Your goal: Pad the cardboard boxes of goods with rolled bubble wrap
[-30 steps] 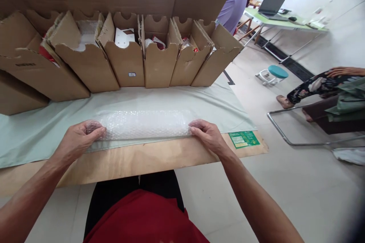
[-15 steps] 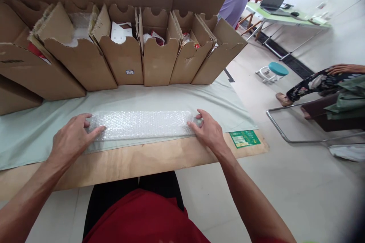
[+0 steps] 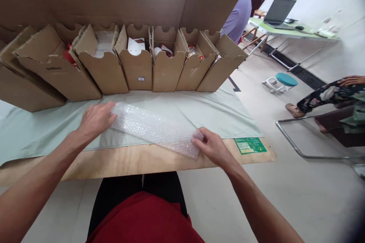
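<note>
A folded strip of clear bubble wrap [image 3: 155, 127] lies slantwise on the pale green cloth [image 3: 205, 112] over a plywood table [image 3: 128, 161]. My left hand [image 3: 95, 119] holds its far left end, fingers curled onto it. My right hand [image 3: 212, 146] pinches the near right end, which reaches over the bare wood by the table's front edge.
A row of several open cardboard bins [image 3: 137, 64] with white and red items stands behind the cloth, under a big cardboard sheet. A green label [image 3: 250, 145] is stuck at the table's right corner. At the right are a seated person's legs [image 3: 325, 97], a chair frame, a teal stool [image 3: 282, 81] and a desk with a laptop [image 3: 278, 11].
The wrap has turned from lying parallel to the table edge to a slant: my left hand pushed its end away, my right hand drew its end toward me.
</note>
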Tool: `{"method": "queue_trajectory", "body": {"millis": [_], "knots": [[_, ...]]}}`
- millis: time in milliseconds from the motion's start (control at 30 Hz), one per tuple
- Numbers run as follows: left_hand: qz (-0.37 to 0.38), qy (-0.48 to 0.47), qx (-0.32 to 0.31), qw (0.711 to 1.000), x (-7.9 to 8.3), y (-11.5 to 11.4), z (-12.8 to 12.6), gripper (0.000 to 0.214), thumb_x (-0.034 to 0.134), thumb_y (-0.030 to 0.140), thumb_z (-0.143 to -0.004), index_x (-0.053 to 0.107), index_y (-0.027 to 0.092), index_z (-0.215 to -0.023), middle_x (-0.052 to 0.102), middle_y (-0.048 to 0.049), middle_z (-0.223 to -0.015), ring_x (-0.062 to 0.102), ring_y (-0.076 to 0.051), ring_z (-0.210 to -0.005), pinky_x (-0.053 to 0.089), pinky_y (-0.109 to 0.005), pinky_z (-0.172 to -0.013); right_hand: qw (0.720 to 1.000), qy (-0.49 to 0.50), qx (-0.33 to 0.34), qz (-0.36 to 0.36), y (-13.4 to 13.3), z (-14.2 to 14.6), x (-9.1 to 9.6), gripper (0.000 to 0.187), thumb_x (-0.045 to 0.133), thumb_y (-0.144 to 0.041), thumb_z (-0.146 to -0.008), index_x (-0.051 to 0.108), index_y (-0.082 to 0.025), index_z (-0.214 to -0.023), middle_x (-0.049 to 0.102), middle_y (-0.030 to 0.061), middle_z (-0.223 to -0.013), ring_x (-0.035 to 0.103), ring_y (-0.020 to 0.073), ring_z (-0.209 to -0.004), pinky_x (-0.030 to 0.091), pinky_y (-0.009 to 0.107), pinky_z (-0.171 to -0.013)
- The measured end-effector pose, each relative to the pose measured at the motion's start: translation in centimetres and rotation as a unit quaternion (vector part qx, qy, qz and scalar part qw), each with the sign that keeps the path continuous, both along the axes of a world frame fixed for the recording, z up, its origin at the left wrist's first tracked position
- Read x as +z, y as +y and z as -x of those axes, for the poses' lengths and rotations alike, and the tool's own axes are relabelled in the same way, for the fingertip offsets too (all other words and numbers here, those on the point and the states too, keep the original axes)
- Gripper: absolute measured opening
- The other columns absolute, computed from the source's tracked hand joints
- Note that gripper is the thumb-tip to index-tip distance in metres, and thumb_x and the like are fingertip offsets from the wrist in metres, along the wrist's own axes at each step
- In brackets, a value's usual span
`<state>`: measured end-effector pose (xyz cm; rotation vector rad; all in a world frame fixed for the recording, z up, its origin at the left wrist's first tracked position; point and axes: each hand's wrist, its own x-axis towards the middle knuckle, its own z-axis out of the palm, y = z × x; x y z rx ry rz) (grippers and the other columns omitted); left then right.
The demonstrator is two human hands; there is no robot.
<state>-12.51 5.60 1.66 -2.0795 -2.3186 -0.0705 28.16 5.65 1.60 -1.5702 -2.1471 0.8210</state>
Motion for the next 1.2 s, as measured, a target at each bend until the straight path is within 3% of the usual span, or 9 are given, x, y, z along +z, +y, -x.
{"method": "queue_trajectory", "body": {"millis": [133,233,367,533,700,833,967,1100,1200], "knots": [[-0.095,-0.009,-0.068,0.993,0.3,4.3,-2.6,0.042,0.054,0.025,-0.091,0.064,0.014,-0.130,0.072,-0.0220,-0.118,0.064,-0.041,-0.115,0.048,-0.055,-0.097,0.971,0.187,-0.038,0.141,-7.4,1.1,-1.2,0.064,0.067,-0.041,-0.086,0.053,-0.021,-0.146,0.067,0.0021,-0.083,0.058,0.0174,-0.060,0.048,0.029,-0.053],[-0.182,-0.067,-0.110,0.975,-0.6,4.5,-4.9,0.047,0.060,0.023,-0.090,0.060,0.010,-0.135,0.067,-0.0249,-0.130,0.061,-0.042,-0.121,0.048,-0.058,-0.100,0.913,0.290,-0.092,0.272,-11.9,3.5,-2.7,0.086,0.069,-0.044,-0.088,0.033,-0.023,-0.162,0.068,0.0027,-0.086,0.062,0.0170,-0.064,0.048,0.026,-0.052],[-0.219,-0.172,-0.273,0.921,-2.2,-3.0,-6.1,0.034,0.053,0.012,-0.092,0.067,0.016,-0.123,0.070,-0.0170,-0.129,0.062,-0.034,-0.125,0.050,-0.055,-0.106,0.865,0.369,-0.112,0.320,-14.9,5.9,-4.6,0.070,0.072,-0.052,-0.088,0.055,-0.025,-0.151,0.066,0.0013,-0.081,0.058,0.0138,-0.062,0.049,0.026,-0.057],[-0.067,-0.257,-0.356,0.896,-2.9,-14.3,-6.7,0.072,0.052,0.001,-0.077,0.055,0.020,-0.146,0.055,-0.0132,-0.155,0.041,-0.034,-0.152,0.036,-0.062,-0.124,0.873,0.394,-0.031,0.286,-14.9,6.6,-4.5,0.041,0.074,-0.056,-0.088,0.079,-0.023,-0.111,0.071,0.0047,-0.087,0.056,0.0133,-0.066,0.049,0.028,-0.065],[-0.145,-0.314,-0.293,0.891,-4.5,-15.6,-7.9,0.043,0.061,0.012,-0.091,0.065,0.020,-0.134,0.075,-0.0112,-0.128,0.064,-0.028,-0.131,0.048,-0.051,-0.115,0.836,0.454,0.060,0.302,-12.4,7.3,-2.1,0.049,0.077,-0.055,-0.088,0.072,-0.023,-0.124,0.073,0.0037,-0.084,0.064,0.0170,-0.076,0.054,0.030,-0.075],[-0.172,-0.399,-0.123,0.892,-4.5,-13.4,-8.9,0.020,0.057,0.018,-0.097,0.072,0.020,-0.109,0.080,-0.0061,-0.099,0.075,-0.021,-0.093,0.059,-0.033,-0.082,0.815,0.487,0.103,0.297,-8.5,9.2,-0.9,0.056,0.079,-0.047,-0.088,0.063,-0.026,-0.137,0.076,0.0082,-0.115,0.070,0.0194,-0.092,0.057,0.034,-0.084],[-0.177,-0.385,0.026,0.905,-4.8,-11.6,-9.6,0.033,0.061,0.027,-0.095,0.066,0.015,-0.126,0.072,-0.0020,-0.080,0.068,-0.018,-0.070,0.056,-0.030,-0.067,0.816,0.481,0.079,0.311,-4.5,12.1,-1.4,0.071,0.079,-0.043,-0.085,0.051,-0.026,-0.147,0.071,0.0115,-0.132,0.066,0.0251,-0.121,0.059,0.034,-0.086],[-0.237,-0.242,0.033,0.940,-6.0,-10.9,-9.9,0.053,0.062,0.024,-0.093,0.054,0.011,-0.144,0.071,-0.0067,-0.088,0.067,-0.024,-0.082,0.057,-0.037,-0.079,0.823,0.455,0.044,0.336,-2.8,13.7,-2.8,0.104,0.079,-0.039,-0.085,0.014,-0.028,-0.166,0.068,0.0122,-0.136,0.067,0.0242,-0.121,0.061,0.030,-0.076],[-0.241,-0.189,0.026,0.952,-6.1,-10.9,-10.0,0.054,0.062,0.024,-0.094,0.053,0.009,-0.144,0.068,-0.0068,-0.085,0.065,-0.026,-0.080,0.056,-0.039,-0.077,0.835,0.448,0.065,0.313,-2.8,13.2,-3.5,0.097,0.073,-0.039,-0.090,0.014,-0.029,-0.166,0.067,0.0120,-0.136,0.068,0.0239,-0.120,0.062,0.032,-0.079]]}}
